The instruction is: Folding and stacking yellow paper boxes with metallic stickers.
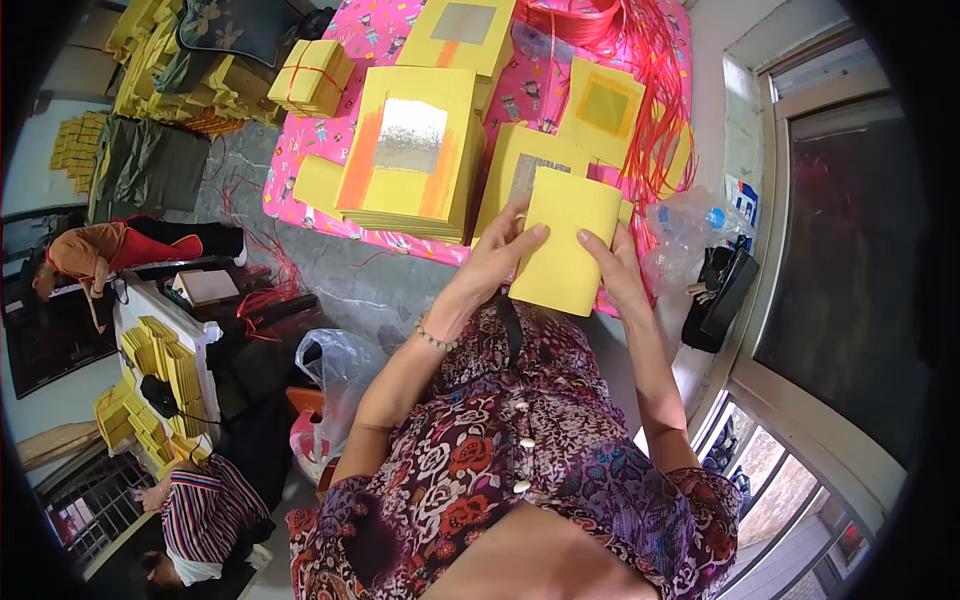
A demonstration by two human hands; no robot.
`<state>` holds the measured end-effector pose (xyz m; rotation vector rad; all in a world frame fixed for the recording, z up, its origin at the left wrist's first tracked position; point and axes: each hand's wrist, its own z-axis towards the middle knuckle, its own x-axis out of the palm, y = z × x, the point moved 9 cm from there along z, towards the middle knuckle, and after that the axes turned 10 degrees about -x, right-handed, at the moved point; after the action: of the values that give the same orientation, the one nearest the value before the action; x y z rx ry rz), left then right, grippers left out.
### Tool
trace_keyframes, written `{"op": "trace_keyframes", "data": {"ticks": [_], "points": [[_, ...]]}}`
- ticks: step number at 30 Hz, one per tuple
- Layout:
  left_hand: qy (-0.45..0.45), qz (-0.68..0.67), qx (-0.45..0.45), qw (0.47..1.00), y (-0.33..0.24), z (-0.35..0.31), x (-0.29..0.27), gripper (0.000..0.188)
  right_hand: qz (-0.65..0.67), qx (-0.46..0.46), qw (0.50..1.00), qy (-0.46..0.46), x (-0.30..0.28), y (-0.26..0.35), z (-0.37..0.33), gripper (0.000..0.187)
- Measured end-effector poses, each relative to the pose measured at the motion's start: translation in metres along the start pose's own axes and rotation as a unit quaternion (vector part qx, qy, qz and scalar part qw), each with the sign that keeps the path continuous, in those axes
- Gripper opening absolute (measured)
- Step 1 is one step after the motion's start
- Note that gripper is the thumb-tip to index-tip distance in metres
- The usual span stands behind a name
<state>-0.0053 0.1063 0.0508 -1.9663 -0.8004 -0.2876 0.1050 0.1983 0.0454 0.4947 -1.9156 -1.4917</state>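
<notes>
Both of my hands hold a folded yellow sheaf of joss paper (568, 242) in front of my body, over the near edge of the table. My left hand (500, 250) grips its left side, thumb on top and fingers underneath. On the right side, my right hand (622, 265) holds it the same way. Just beyond lies joss paper with a silver patch (520, 170), partly covered by the sheaf. Left of it stands a tall stack of yellow joss paper (400, 150) with a silver square and orange bands.
A pink patterned cloth (390, 240) covers the table. Red plastic strips (650, 90) hang over its right side, near clear plastic bags (690, 240). A tied yellow bundle (312, 78) sits at the far left. Two other people work at left, one in a striped top (215, 515).
</notes>
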Motion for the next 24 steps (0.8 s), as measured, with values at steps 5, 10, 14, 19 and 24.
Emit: {"op": "trace_keyframes", "data": {"ticks": [5,10,14,19,24], "points": [[0.047,0.015,-0.01,0.999,0.004,0.003,0.006,0.041,0.003,0.009,1.0,0.002,-0.003,-0.007,0.001,0.045],[0.03,0.019,-0.003,0.999,0.004,0.006,0.005,0.041,-0.003,0.001,1.0,0.007,0.0,-0.003,0.004,0.045],[-0.048,0.056,0.035,0.997,0.013,0.005,-0.005,0.044,-0.047,-0.036,0.998,0.019,0.003,0.003,0.005,0.047],[-0.037,0.072,0.073,0.994,0.002,-0.006,0.012,0.053,-0.075,-0.055,0.995,0.017,0.006,0.012,0.002,0.05],[-0.06,0.092,0.118,0.987,-0.001,-0.013,0.014,0.046,-0.092,-0.098,0.991,0.005,0.011,0.023,-0.003,0.052]]}}
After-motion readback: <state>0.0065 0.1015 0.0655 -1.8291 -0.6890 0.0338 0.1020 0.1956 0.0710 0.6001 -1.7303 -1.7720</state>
